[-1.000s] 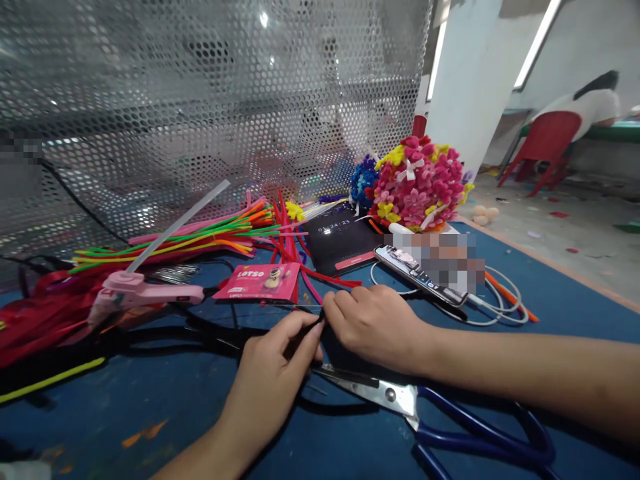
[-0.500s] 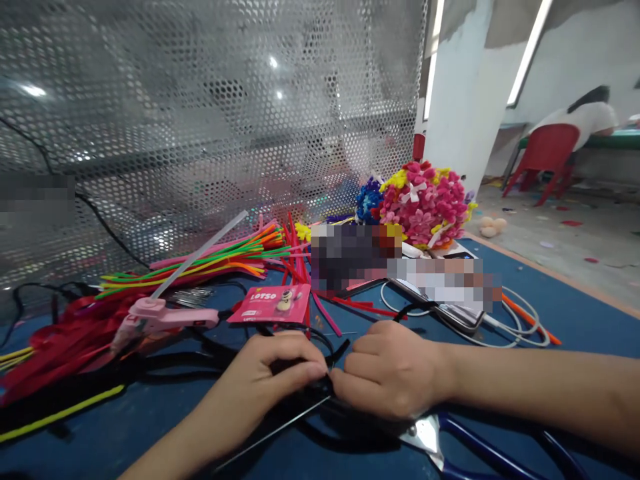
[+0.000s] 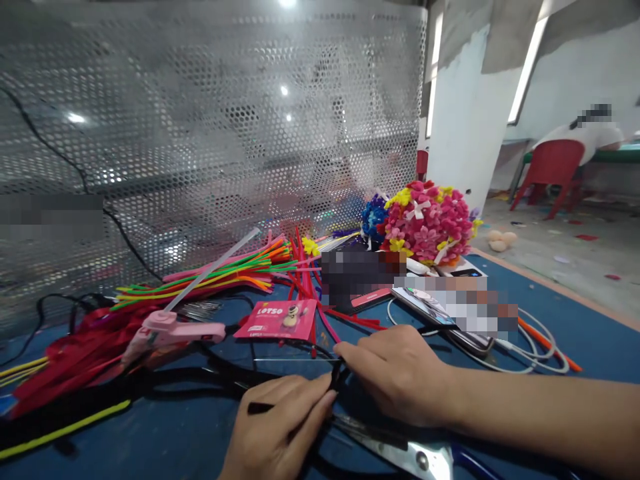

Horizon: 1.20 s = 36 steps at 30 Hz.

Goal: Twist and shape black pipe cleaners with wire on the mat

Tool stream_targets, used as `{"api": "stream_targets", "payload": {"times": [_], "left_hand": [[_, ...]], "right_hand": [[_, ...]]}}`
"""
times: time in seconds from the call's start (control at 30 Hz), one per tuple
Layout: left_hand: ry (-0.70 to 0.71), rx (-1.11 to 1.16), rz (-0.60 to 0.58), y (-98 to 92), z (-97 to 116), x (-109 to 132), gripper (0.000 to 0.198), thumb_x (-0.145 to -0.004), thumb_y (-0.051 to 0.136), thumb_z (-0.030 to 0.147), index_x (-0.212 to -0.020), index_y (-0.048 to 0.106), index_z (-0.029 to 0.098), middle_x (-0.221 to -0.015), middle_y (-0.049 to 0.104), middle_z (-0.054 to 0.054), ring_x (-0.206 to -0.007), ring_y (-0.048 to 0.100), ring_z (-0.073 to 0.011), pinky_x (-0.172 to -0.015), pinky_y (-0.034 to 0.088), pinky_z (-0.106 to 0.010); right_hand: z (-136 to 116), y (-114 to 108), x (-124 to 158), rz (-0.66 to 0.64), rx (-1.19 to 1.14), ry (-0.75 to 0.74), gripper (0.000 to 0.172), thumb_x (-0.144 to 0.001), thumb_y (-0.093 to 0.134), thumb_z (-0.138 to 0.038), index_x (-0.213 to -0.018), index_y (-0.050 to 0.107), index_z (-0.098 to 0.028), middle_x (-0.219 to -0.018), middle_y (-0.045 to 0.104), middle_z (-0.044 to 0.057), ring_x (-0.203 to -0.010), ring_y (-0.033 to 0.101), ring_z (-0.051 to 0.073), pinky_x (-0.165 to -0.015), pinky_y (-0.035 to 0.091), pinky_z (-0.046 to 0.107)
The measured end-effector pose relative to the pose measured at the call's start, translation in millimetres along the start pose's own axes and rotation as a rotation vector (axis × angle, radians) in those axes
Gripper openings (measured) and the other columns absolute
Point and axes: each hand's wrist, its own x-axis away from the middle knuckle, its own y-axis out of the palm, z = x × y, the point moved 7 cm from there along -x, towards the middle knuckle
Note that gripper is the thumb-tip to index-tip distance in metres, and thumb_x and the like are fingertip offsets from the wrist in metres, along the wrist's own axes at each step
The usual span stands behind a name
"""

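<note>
Low in the middle, my left hand (image 3: 285,420) pinches a black pipe cleaner (image 3: 340,375) between thumb and finger; a short black end pokes out across that hand. My right hand (image 3: 395,380) is closed on the same black piece, its thumb and forefinger touching it from the other side. A thin metal wire (image 3: 295,360) runs left from my right fingertips; whether I grip it I cannot tell. Just below my hands lie blue-handled scissors (image 3: 425,459), partly covered. More black strips (image 3: 200,379) are on the blue table to the left.
A pink glue gun (image 3: 185,330) stands at left beside red ribbon (image 3: 85,360). Behind lie a pink card (image 3: 275,320) and coloured pipe cleaners (image 3: 215,273). A phone (image 3: 425,303) with a white cable and a pink flower bouquet (image 3: 430,220) are at right. A perforated metal panel (image 3: 200,133) closes the back.
Both hands have shifted; my left hand turned more upright and the right lifted its forefinger onto the black piece. More of the scissors' blades shows. The whole view has tilted slightly upward.
</note>
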Motion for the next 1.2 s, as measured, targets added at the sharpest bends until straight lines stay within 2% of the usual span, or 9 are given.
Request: {"api": "stream_targets", "payload": {"times": [0.1,0.3,0.4,0.63,0.73,0.83,0.97,1.1,1.2], "left_hand": [[0.130,-0.159,0.008,-1.7,5.6,7.6,0.017,-0.085,0.053,0.011,-0.100,0.061,0.014,-0.070,0.068,-0.001,-0.059,0.061,-0.0114,-0.059,0.046,-0.022],[0.104,-0.296,-0.022,0.0,8.6,14.0,0.013,-0.083,0.056,0.010,-0.092,0.062,0.016,-0.079,0.068,-0.003,-0.069,0.058,-0.0145,-0.068,0.044,-0.027],[0.124,-0.306,0.016,-1.3,14.8,11.9,0.011,-0.085,0.053,0.012,-0.084,0.062,0.018,-0.078,0.068,-0.002,-0.077,0.057,-0.0167,-0.074,0.042,-0.029],[-0.033,-0.069,-0.060,-1.2,-7.7,9.1,0.008,-0.087,0.048,0.022,-0.089,0.054,0.018,-0.076,0.062,-0.002,-0.071,0.057,-0.0138,-0.066,0.045,-0.025],[-0.024,-0.010,-0.108,3.1,-7.5,10.0,0.017,-0.080,0.061,0.031,-0.088,0.054,0.018,-0.072,0.061,-0.001,-0.064,0.058,-0.0126,-0.059,0.045,-0.022],[-0.020,0.014,-0.148,8.3,-4.5,10.2,0.016,-0.073,0.069,0.023,-0.080,0.056,0.018,-0.066,0.061,0.001,-0.058,0.057,-0.0109,-0.053,0.043,-0.019],[-0.114,0.190,-0.212,14.0,-10.6,11.1,0.008,-0.077,0.066,0.020,-0.072,0.061,0.016,-0.059,0.061,0.001,-0.054,0.057,-0.0087,-0.051,0.042,-0.016],[-0.248,0.336,-0.363,23.6,-20.1,16.2,0.017,-0.080,0.064,0.028,-0.068,0.066,0.017,-0.058,0.063,0.001,-0.054,0.058,-0.0091,-0.051,0.042,-0.017],[-0.305,0.422,-0.414,26.6,-21.4,18.3,0.024,-0.082,0.060,0.035,-0.068,0.068,0.018,-0.060,0.064,-0.001,-0.056,0.058,-0.0105,-0.053,0.042,-0.019]], "right_hand": [[-2.9,7.3,0.7,-0.113,0.082,-0.014,0.020,-0.083,0.042,-0.012,-0.100,0.053,-0.010,-0.061,0.057,0.000,-0.047,0.048,0.014,-0.043,0.021,0.028],[-8.1,26.2,4.8,-0.410,0.113,-0.061,0.010,-0.086,0.047,-0.015,-0.094,0.053,-0.012,-0.069,0.059,0.002,-0.052,0.048,0.014,-0.043,0.019,0.028],[-9.5,30.3,6.0,-0.475,0.092,-0.100,0.008,-0.087,0.048,-0.016,-0.092,0.053,-0.013,-0.071,0.058,0.002,-0.056,0.047,0.015,-0.044,0.020,0.029],[-22.3,19.4,1.9,-0.327,-0.026,-0.300,0.016,-0.091,0.042,-0.015,-0.092,0.057,-0.011,-0.078,0.055,0.004,-0.069,0.044,0.016,-0.060,0.032,0.029],[-22.8,14.7,2.2,-0.262,-0.067,-0.320,0.019,-0.091,0.040,-0.015,-0.095,0.058,-0.008,-0.075,0.054,0.003,-0.066,0.042,0.015,-0.058,0.032,0.029],[-22.3,10.1,3.5,-0.207,-0.096,-0.334,0.023,-0.092,0.038,-0.016,-0.096,0.059,-0.007,-0.071,0.053,0.003,-0.063,0.042,0.015,-0.055,0.031,0.029],[-23.4,5.3,5.2,-0.156,-0.103,-0.367,0.024,-0.091,0.039,-0.016,-0.091,0.061,-0.008,-0.067,0.052,0.001,-0.059,0.042,0.015,-0.050,0.031,0.029],[-31.7,-2.0,8.1,-0.074,-0.109,-0.474,0.022,-0.089,0.041,-0.016,-0.086,0.062,-0.009,-0.060,0.047,-0.001,-0.053,0.042,0.013,-0.045,0.028,0.029],[-35.4,-7.6,9.7,-0.016,-0.110,-0.521,0.019,-0.088,0.044,-0.017,-0.086,0.061,-0.009,-0.057,0.045,-0.002,-0.051,0.043,0.011,-0.043,0.026,0.028]]}}
